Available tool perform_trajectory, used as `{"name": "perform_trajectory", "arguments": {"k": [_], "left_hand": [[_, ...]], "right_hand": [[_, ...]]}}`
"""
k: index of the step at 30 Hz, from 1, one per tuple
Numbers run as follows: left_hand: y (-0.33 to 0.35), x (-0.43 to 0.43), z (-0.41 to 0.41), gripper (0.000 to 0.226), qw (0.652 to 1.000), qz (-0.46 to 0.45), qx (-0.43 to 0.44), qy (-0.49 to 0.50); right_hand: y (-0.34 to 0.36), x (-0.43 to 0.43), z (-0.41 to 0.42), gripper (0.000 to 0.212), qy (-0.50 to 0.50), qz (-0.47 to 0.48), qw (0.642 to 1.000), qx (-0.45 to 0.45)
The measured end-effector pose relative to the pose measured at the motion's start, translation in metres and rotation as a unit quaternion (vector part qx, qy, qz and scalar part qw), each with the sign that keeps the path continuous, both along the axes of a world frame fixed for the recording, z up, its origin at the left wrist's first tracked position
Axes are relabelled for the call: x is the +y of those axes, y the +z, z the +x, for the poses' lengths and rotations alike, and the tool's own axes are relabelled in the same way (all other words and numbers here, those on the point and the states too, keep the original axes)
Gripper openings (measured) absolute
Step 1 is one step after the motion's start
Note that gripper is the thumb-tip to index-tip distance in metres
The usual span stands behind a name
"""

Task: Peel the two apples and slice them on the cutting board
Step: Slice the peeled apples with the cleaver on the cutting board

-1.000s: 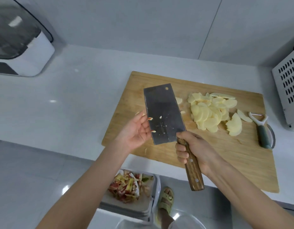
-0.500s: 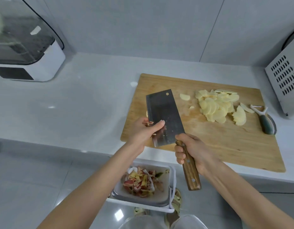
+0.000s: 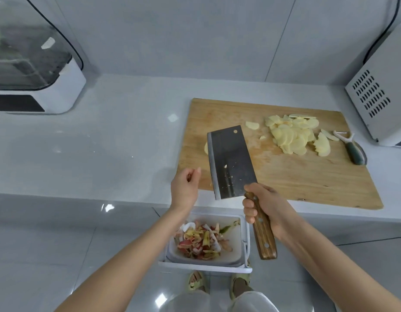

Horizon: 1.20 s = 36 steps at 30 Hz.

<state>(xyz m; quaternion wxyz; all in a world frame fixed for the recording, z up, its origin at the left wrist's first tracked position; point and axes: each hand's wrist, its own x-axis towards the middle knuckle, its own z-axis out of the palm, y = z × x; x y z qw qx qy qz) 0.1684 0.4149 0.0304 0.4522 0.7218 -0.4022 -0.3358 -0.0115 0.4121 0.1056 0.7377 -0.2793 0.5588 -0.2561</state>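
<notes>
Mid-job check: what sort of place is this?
Probably a home kitchen: a white countertop carries a wooden cutting board with apple slices, the right hand holds a cleaver, and a bin of peelings stands below.

The right hand (image 3: 267, 208) grips the wooden handle of the cleaver (image 3: 231, 161). The blade lies flat side up above the near-left corner of the cutting board (image 3: 307, 176), with small fragments stuck to it. The left hand (image 3: 183, 190) is just left of the blade, fingers loosely curled. The apple slices (image 3: 291, 136) are piled at the far right of the board, beside the peeler (image 3: 352, 147). 1 bin (image 3: 204, 267) below the counter edge holds peels (image 3: 201, 242).
</notes>
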Motion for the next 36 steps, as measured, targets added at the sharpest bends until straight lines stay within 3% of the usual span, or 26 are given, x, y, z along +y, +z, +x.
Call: {"name": "perform_trajectory", "arguments": {"k": [2, 4, 7, 9, 10, 13, 16, 18, 22, 24, 27, 31, 34, 36], "left_hand": [[-0.005, 0.009, 0.004, 0.031, 0.995, 0.07, -0.024, -0.069], [-0.008, 0.016, 0.005, 0.026, 0.967, 0.179, -0.031, -0.176], [-0.015, 0.019, 0.003, 0.027, 0.869, 0.323, -0.105, -0.36], [-0.017, 0.019, 0.001, 0.033, 0.804, 0.351, -0.176, -0.446], [-0.017, 0.018, 0.0, 0.036, 0.79, 0.342, -0.195, -0.471], [-0.019, 0.017, -0.002, 0.037, 0.799, 0.246, -0.239, -0.493], [-0.017, 0.014, -0.005, 0.013, 0.827, 0.159, -0.3, -0.449], [-0.018, 0.01, -0.009, 0.006, 0.846, 0.143, -0.287, -0.426], [-0.025, 0.005, -0.012, 0.019, 0.836, 0.184, -0.276, -0.436], [-0.026, 0.003, -0.017, 0.007, 0.818, 0.201, -0.3, -0.447], [-0.036, -0.002, -0.02, 0.037, 0.8, 0.248, -0.317, -0.445], [-0.031, -0.019, -0.026, 0.023, 0.782, 0.298, -0.269, -0.476], [-0.027, -0.03, -0.03, 0.009, 0.8, 0.3, -0.259, -0.45], [-0.025, -0.042, -0.032, 0.028, 0.833, 0.295, -0.225, -0.41]], "right_hand": [[0.001, 0.0, -0.005, 0.026, -0.011, -0.012, 1.0, 0.011], [0.001, 0.0, -0.01, 0.026, -0.025, -0.021, 0.999, 0.025], [0.001, 0.002, -0.017, 0.023, -0.034, -0.03, 0.998, 0.047], [0.002, 0.004, -0.02, 0.022, -0.034, -0.035, 0.997, 0.059], [0.002, 0.005, -0.022, 0.022, -0.034, -0.037, 0.997, 0.065], [0.001, 0.009, -0.026, 0.021, -0.041, -0.037, 0.996, 0.074], [0.002, 0.01, -0.031, 0.019, -0.055, -0.035, 0.995, 0.081], [0.001, 0.008, -0.036, 0.019, -0.067, -0.032, 0.994, 0.084], [0.003, 0.003, -0.045, 0.018, -0.076, -0.026, 0.993, 0.088], [0.003, -0.002, -0.051, 0.018, -0.077, -0.021, 0.993, 0.09], [0.005, -0.012, -0.057, 0.018, -0.065, -0.017, 0.993, 0.098], [0.007, -0.04, -0.066, 0.017, -0.033, -0.021, 0.994, 0.106], [0.009, -0.06, -0.07, 0.017, -0.009, -0.026, 0.994, 0.109], [0.008, -0.077, -0.075, 0.015, 0.007, -0.027, 0.994, 0.107]]}}
